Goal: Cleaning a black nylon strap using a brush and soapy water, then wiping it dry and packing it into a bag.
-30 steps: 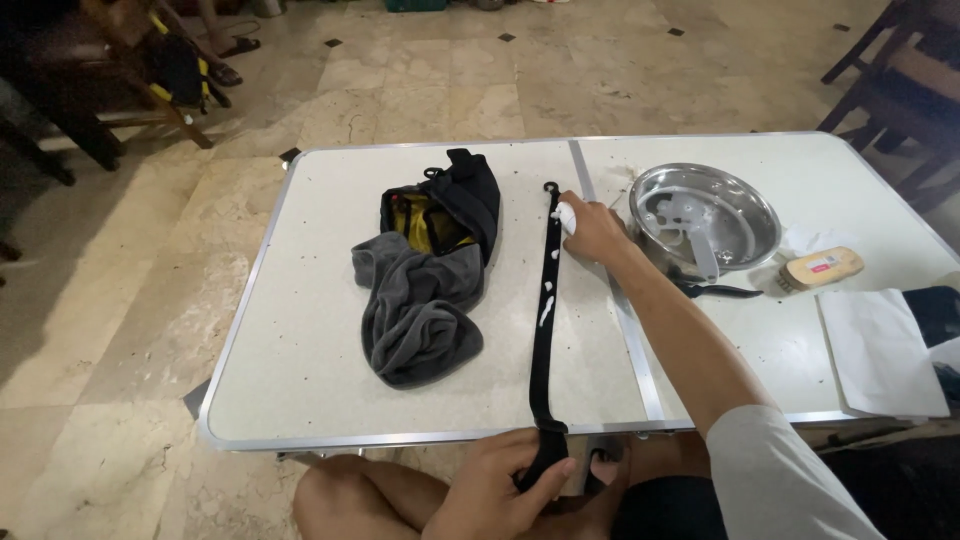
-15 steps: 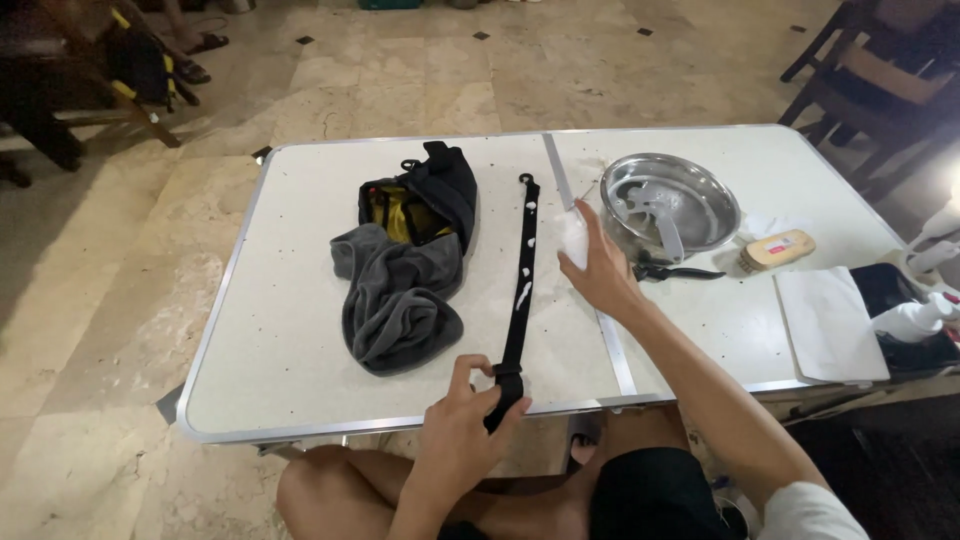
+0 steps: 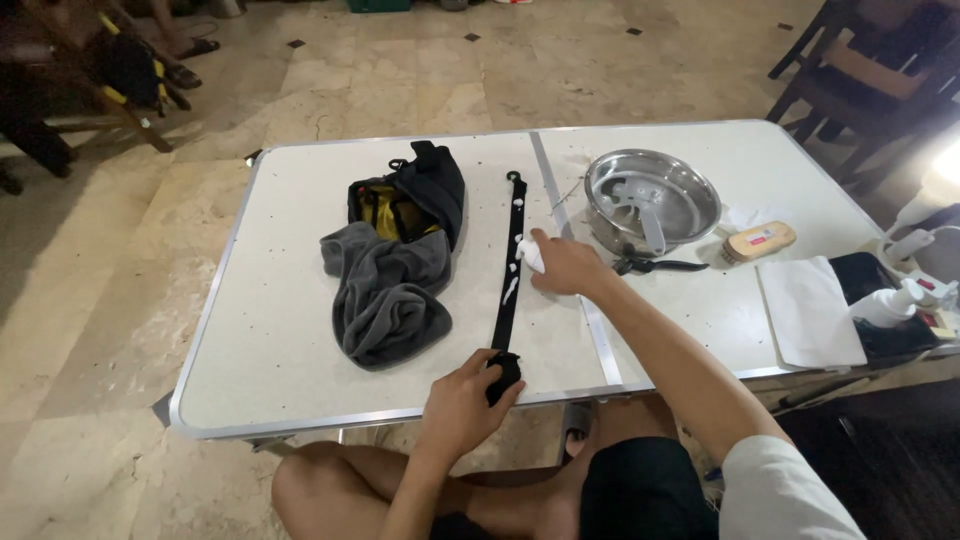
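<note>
Left hand (image 3: pixel 462 400): lower centre, fingers pinching near end of strap (image 3: pixel 510 270).
Right hand (image 3: pixel 562 266): frame centre, closed on white wad (image 3: pixel 530 256), touching strap.
Bowl (image 3: pixel 652 200): upper right.

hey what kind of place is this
Probably a room in a home or a casual indoor hall: polished stone tile floor, a white folding table as a makeshift workbench, and dark wooden chairs around it.

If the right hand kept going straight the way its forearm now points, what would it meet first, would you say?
The right hand points up-left across the table. It already rests at the black strap; beyond that, probably the black bag with the grey cloth, though depth is hard to judge.
</note>
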